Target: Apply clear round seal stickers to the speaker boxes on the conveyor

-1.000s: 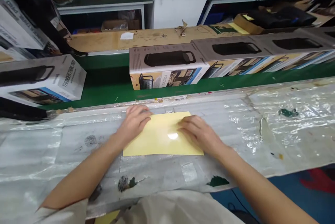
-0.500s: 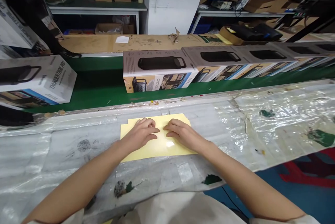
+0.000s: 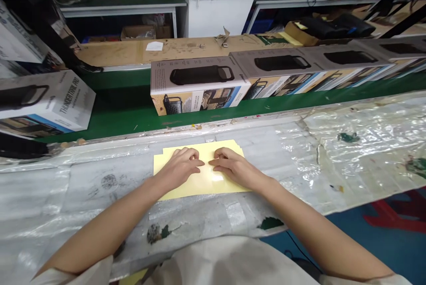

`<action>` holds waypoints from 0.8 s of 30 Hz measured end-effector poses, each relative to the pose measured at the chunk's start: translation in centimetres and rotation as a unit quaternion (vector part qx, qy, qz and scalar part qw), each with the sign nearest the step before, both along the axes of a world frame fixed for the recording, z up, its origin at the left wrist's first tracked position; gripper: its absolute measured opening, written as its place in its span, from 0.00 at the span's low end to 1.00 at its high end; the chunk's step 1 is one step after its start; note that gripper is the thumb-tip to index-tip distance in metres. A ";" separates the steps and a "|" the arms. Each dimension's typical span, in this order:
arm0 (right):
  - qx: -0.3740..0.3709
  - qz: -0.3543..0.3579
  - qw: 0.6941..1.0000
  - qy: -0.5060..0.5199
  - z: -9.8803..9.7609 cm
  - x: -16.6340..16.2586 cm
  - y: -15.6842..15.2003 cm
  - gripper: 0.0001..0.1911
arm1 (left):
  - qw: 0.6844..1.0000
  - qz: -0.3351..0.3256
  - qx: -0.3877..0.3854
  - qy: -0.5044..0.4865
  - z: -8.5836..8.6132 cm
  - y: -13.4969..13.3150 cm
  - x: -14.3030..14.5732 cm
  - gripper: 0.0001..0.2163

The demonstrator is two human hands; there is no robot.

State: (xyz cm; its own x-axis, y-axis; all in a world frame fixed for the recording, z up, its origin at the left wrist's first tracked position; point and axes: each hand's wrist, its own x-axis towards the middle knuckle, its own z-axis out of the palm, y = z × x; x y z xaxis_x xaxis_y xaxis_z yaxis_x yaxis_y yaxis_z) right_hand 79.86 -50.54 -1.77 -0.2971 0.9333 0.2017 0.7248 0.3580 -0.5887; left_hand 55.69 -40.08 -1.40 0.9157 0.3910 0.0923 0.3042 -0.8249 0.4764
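Note:
A glossy yellow sheet [image 3: 199, 187] with notched upper corners lies flat on the plastic-covered bench in front of me. Over its left half is my left hand [image 3: 181, 166], fingers bent and drawn towards the thumb. My right hand [image 3: 231, 165] mirrors it over the right half, thumb and fingertips close together. The two sets of fingertips face each other with a small gap between them. Whatever the fingers pinch, if anything, is too small or clear to make out. A bright patch shines on the sheet near my right hand.
Beyond the bench runs a green conveyor belt [image 3: 123, 118]. A row of printed speaker boxes [image 3: 199, 76] stands on it, reaching to the right. Another box [image 3: 63, 103] sits at the left beside a black post. Worn plastic sheeting [image 3: 282, 156] covers the bench.
The view has shifted slightly. Both hands stay over the yellow sheet with their fingertips facing; the fingers have moved only a little, and the left thumb sits closer to its fingers.

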 end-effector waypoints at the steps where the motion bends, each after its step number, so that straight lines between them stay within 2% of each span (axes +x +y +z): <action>1: -0.005 -0.003 1.000 0.015 0.0 0.0 0.0 0.12 | 1.000 0.000 0.001 0.000 0.0 0.0 0.0 0.08; 5: -0.043 -0.018 0.994 0.100 0.6 0.5 -0.1 0.11 | 1.000 -0.004 0.009 0.008 -0.1 -0.1 0.0 0.09; 7: -0.035 -0.048 0.987 0.148 1.0 0.8 -0.6 0.12 | 1.000 -0.009 0.017 0.018 0.0 -0.4 0.1 0.13; 9: 0.006 -0.131 0.972 0.194 1.5 0.8 -1.5 0.11 | 0.999 -0.024 0.027 0.032 0.2 -0.7 0.2 0.21; 11: 0.042 -0.234 0.946 0.219 1.9 0.3 -2.8 0.07 | 0.998 -0.045 0.029 0.043 0.4 -1.1 0.3 0.29; 12: 0.044 -0.258 0.941 0.216 2.0 -0.1 -3.5 0.07 | 0.997 -0.054 0.025 0.045 0.4 -1.3 0.3 0.31; 14: 0.034 -0.224 0.958 0.178 1.7 -1.1 -4.6 0.19 | 0.997 -0.060 0.003 0.038 0.4 -1.4 0.4 0.31; 16: 0.043 -0.125 0.985 0.107 1.0 -2.1 -5.3 0.28 | 0.998 -0.050 -0.029 0.024 0.3 -1.2 0.4 0.27; 18: 0.076 -0.066 0.994 0.035 -0.1 -2.7 -5.5 0.34 | 0.998 -0.035 -0.060 0.007 0.1 -0.9 0.3 0.22; 21: 0.100 -0.056 0.993 -0.036 -1.3 -3.1 -5.4 0.40 | 0.996 -0.024 -0.089 -0.022 -0.2 -0.5 0.2 0.15; 24: 0.107 -0.055 0.990 -0.075 -1.5 -3.1 -5.4 0.42 | 0.995 -0.022 -0.087 -0.041 -0.3 -0.4 0.2 0.12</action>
State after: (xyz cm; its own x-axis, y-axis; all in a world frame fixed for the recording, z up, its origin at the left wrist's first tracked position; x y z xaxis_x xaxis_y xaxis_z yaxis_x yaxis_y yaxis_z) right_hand 76.74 -55.97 -3.32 -0.2370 0.9025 0.3595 0.8403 0.3762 -0.3903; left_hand 55.84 -40.44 -1.65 0.9246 0.3669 0.1024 0.2232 -0.7397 0.6348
